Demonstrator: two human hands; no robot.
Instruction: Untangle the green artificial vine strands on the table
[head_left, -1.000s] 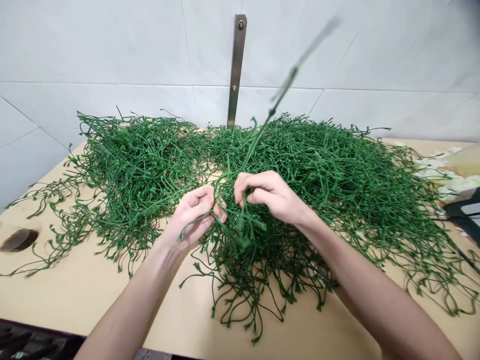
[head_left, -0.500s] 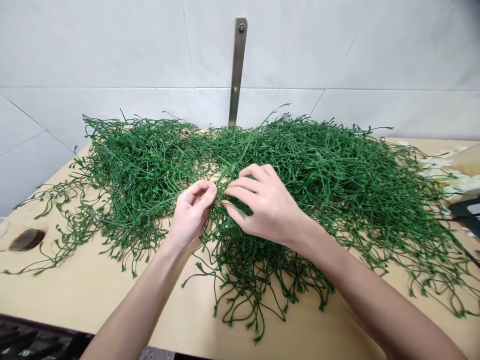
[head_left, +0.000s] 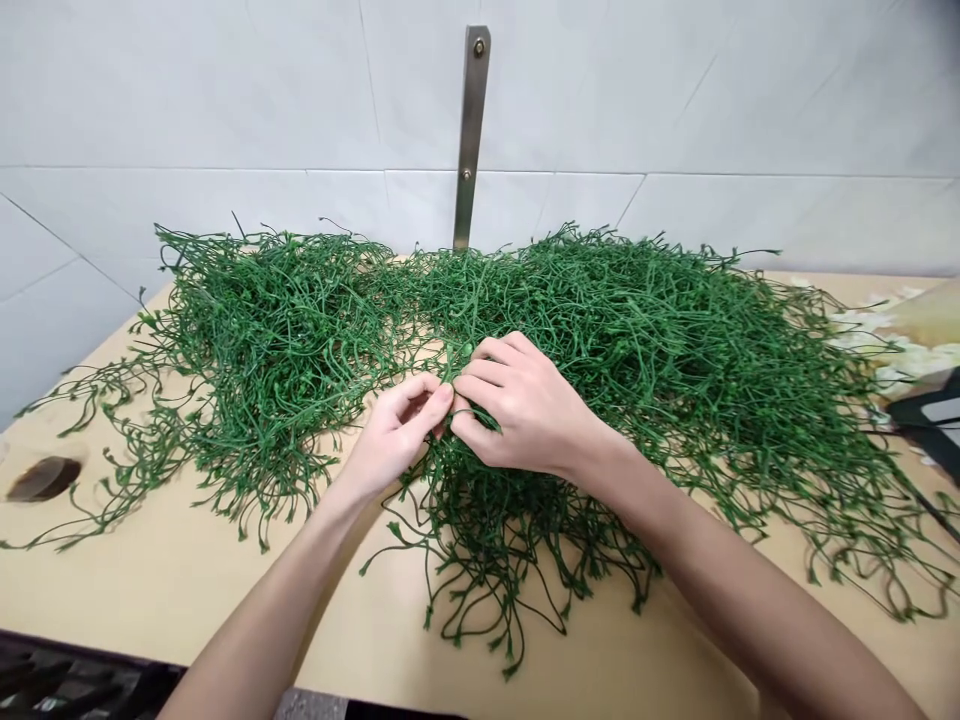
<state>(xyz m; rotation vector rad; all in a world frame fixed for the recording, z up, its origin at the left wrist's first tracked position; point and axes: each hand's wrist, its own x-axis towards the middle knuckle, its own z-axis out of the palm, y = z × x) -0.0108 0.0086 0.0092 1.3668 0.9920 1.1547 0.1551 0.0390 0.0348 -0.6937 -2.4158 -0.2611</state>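
Note:
Thin green plastic plant stems (head_left: 660, 340) with small forked tips lie in a tangled heap over the table. My left hand (head_left: 401, 425) pinches a green stem (head_left: 451, 358) between thumb and forefinger, near the middle of the heap. Right against it, my right hand (head_left: 521, 405) has its fingers curled and its thumb and fingertips closed on the same stem. The fingertips of both hands nearly touch. A looser bunch of stems (head_left: 517, 540) spreads below my right hand toward the front. What lies between the fingertips is partly hidden.
The pale wooden table (head_left: 375, 640) meets a white tiled wall (head_left: 225, 90). A metal bar (head_left: 470, 130) with bolts stands upright at the back. There is a round cable hole (head_left: 43, 479) at the left. White flowers (head_left: 922, 365) and a black object (head_left: 930, 415) sit at the right.
My left hand has shifted slightly right, closing the gap to my right hand. The long stem that stuck up above the hands no longer rises there. The view has moved a little.

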